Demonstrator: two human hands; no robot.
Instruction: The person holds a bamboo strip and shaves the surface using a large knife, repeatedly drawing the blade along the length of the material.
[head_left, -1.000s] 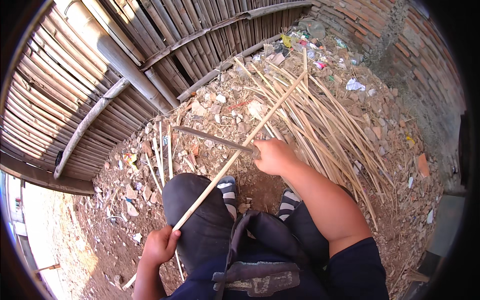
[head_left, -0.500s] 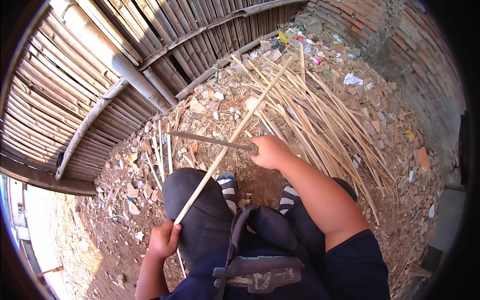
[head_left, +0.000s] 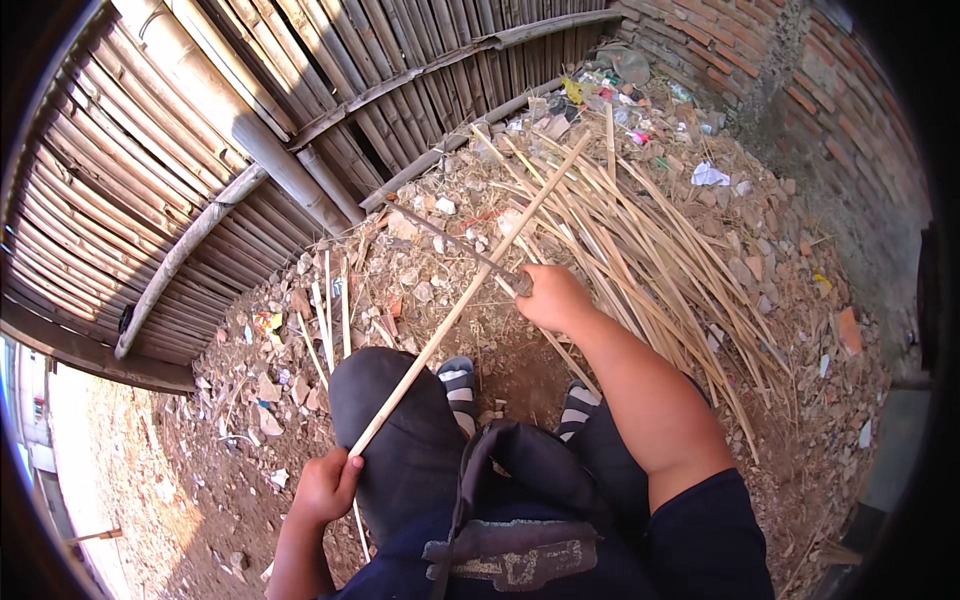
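A long pale bamboo strip [head_left: 430,347] slants up and away to the right across my left knee. Its near end is in my left hand [head_left: 327,484], fingers closed round it beside my thigh. My right hand [head_left: 556,298] grips the handle of a long knife [head_left: 443,236], whose dark narrow blade points to the far left. The blade crosses the strip around its middle; whether the edge touches it I cannot tell. Beyond my right hand lies a pile of similar bamboo strips [head_left: 640,235] on the ground. A few more strips [head_left: 327,300] lie left of my left knee.
A bamboo slat wall [head_left: 400,95] with a thick pole [head_left: 235,120] rises at the far left. At the far right stands a brick wall [head_left: 740,45]. Rubble and stones [head_left: 270,390] cover the ground, with plastic litter [head_left: 625,90] in the far corner. My sandalled feet [head_left: 458,393] are between my knees.
The knife has swung so its tip points farther away, and my right hand has shifted slightly right. My left hand keeps hold of the strip in nearly the same place.
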